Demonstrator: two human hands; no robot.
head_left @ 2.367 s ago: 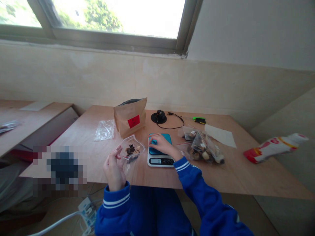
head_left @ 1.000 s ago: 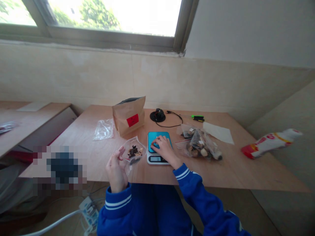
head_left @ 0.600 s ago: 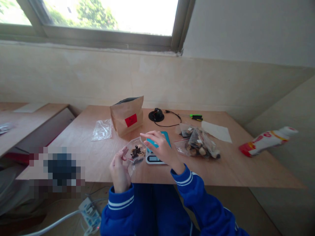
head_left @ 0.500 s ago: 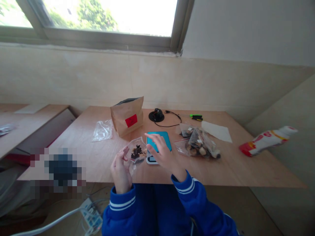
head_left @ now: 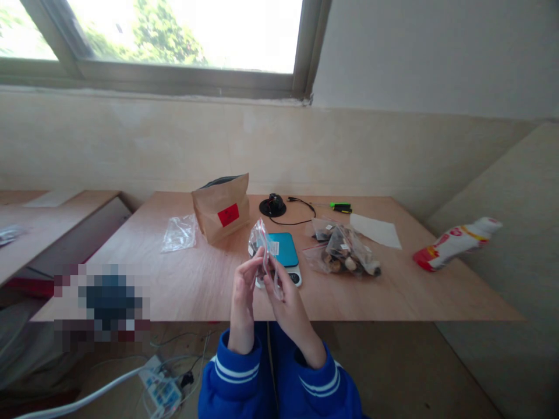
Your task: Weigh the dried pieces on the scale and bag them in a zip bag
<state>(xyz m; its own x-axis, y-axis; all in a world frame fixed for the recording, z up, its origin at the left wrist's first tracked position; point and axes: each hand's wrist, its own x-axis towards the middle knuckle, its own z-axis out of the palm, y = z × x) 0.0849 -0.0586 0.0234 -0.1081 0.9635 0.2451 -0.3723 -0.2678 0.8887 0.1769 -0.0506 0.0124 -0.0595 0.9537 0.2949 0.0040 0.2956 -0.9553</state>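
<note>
Between my two hands, a clear zip bag (head_left: 265,247) with a reddish zip strip is held upright in front of the scale. My left hand (head_left: 243,289) grips its left side, and my right hand (head_left: 290,299) closes on its right side near the zip. Dark pieces show faintly inside; my fingers hide most of them. Just behind stands the kitchen scale (head_left: 285,249) with a blue top and a white base, partly covered by the bag and my fingers. To the right lie several filled zip bags (head_left: 345,250) holding brown and pale dried pieces.
A brown paper pouch (head_left: 222,209) with a red label stands behind left, beside a flat clear bag (head_left: 179,233). At the back are a black round device (head_left: 273,206) with a cable and a green-black screwdriver (head_left: 340,206). Right are white paper (head_left: 375,231) and a tilted bottle (head_left: 456,244).
The bag's opening has been brought together and the bag raised upright. My right hand has come from above the scale to grip it; my left hand has moved right.
</note>
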